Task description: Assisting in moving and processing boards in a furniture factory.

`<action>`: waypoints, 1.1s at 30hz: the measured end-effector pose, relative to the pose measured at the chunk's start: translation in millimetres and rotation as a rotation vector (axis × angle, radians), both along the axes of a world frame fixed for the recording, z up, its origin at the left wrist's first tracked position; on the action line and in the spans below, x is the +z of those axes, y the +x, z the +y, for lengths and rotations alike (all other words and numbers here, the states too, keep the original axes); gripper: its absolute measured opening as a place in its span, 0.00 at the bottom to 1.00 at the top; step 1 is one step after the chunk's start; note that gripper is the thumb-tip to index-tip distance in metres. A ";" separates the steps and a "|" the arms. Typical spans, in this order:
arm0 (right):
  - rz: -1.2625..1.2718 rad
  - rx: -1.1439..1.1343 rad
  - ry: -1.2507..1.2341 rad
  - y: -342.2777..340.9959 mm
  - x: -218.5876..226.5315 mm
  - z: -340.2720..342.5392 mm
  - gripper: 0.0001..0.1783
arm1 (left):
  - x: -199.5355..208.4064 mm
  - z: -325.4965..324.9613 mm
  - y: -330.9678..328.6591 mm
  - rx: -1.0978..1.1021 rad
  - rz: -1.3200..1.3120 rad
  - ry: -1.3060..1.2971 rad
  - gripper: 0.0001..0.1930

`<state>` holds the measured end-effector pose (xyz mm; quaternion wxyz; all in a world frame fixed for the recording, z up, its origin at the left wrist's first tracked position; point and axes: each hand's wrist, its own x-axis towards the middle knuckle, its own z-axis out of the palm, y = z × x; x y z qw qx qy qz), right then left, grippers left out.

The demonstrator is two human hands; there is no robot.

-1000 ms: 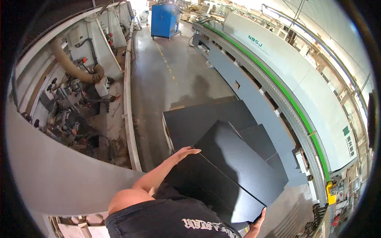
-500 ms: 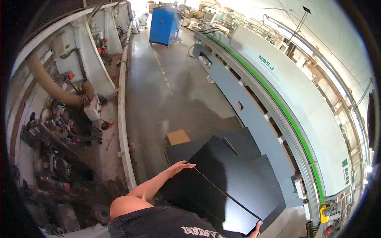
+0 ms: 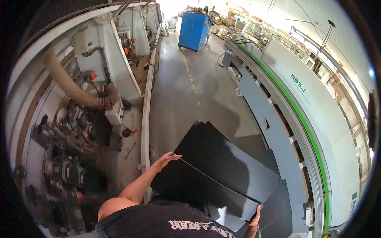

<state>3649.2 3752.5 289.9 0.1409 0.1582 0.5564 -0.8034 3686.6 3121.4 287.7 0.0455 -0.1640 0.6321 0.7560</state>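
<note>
A dark, flat board (image 3: pixel 194 184) is held between my two hands, tilted in front of my body. My left hand (image 3: pixel 168 159) is closed over the left end of its long far edge. At the other end, my right hand (image 3: pixel 254 220) grips the right corner, fingers up along the side. Just beyond that edge is another large black board (image 3: pixel 220 156), partly lit with a pale sheen. More dark boards (image 3: pixel 278 202) lie beneath and to the right, close to the grey machine base. My body hides the near part of the held board.
A long machine (image 3: pixel 293 123) with a green stripe runs along the right. On the left stands machinery with a ribbed hose (image 3: pixel 75 89), behind a pale rail (image 3: pixel 149 107). A blue cabinet (image 3: pixel 194 31) stands far off on the grey floor (image 3: pixel 178 115).
My view has swung left, so the surroundings sit further right. The held board has come with my hands, both still gripping it. A tan sheet on the floor is no longer visible.
</note>
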 end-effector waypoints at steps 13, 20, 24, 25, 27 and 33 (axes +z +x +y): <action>-0.064 0.276 0.134 -279.4 63.2 -378.2 0.36 | -5.3 -299.5 -114.6 0.394 -0.104 0.286 0.25; -0.016 0.412 0.331 -416.7 124.9 -538.1 0.48 | -51.0 -443.7 -208.9 0.446 0.040 0.219 0.36; -0.249 0.383 0.252 -557.2 70.4 -564.4 0.60 | 53.1 -449.9 -295.4 0.587 -0.008 0.282 0.29; -0.256 0.394 0.216 -587.5 73.6 -598.9 0.60 | 67.2 -456.7 -318.4 0.604 0.088 0.265 0.28; 0.025 0.527 0.147 -642.3 80.2 -654.6 0.63 | 5.6 -505.3 -359.8 0.628 -0.008 0.264 0.27; -0.003 0.691 0.079 -856.0 75.9 -771.7 0.58 | 0.5 -606.3 -493.7 0.693 0.049 -0.051 0.32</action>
